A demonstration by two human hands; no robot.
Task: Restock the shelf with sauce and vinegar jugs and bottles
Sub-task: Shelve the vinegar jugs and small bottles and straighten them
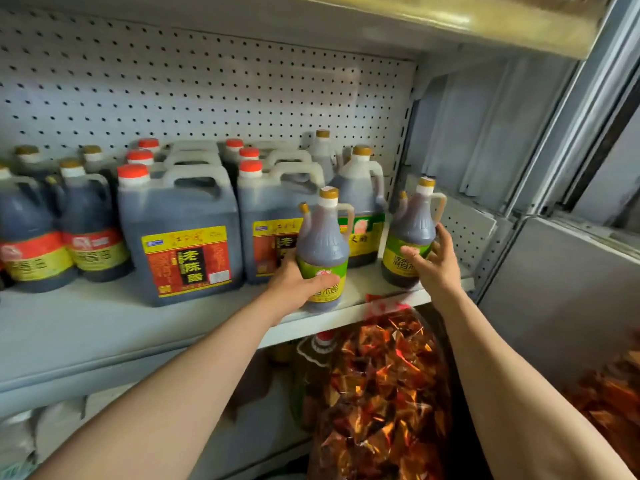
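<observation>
The left hand is gripping a dark green-labelled plastic vinegar bottle at the grey metal shelf's front edge; the right hand, fingers spread, is seemingly releasing its twin bottle near the right corner. Next, both probably need pushing back.

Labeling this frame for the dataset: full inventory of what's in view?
red-cap jugs: six visible, dark liquid, two rows at shelf centre
green-label bottles: two, gold caps, front right of shelf, one in each hand
large green-label jug: one, gold cap, behind those; another gold-cap container behind it
red-and-yellow-label jugs: about five, gold caps, shelf left
shelf: one, grey-white, pegboard back
foil-packet bag: one, red-orange, below shelf
left hand: gripping the nearer bottle's base
right hand: fingers spread on the right bottle
</observation>
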